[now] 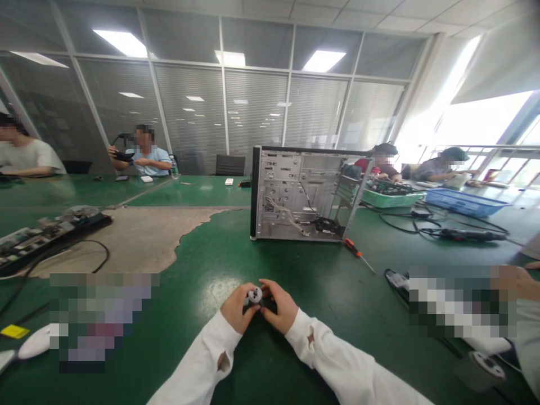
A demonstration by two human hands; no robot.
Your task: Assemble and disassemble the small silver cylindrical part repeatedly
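Note:
Low in the middle of the head view, a small round silvery part with dark marks in its centre sits between my two hands. My left hand grips it, fingers behind and thumb in front. My right hand curves around from the other side, its fingertips at the part's edge and a gap showing between thumb and fingers. The part's underside is hidden. Just beyond my hands, an open computer case stands upright on the green table, with cables and a black fan inside.
A screwdriver lies beside the case. Green and blue baskets and black cables stand right. Left are a circuit board and a torn brown sheet. A grey cylinder stands near right. Several people sit around.

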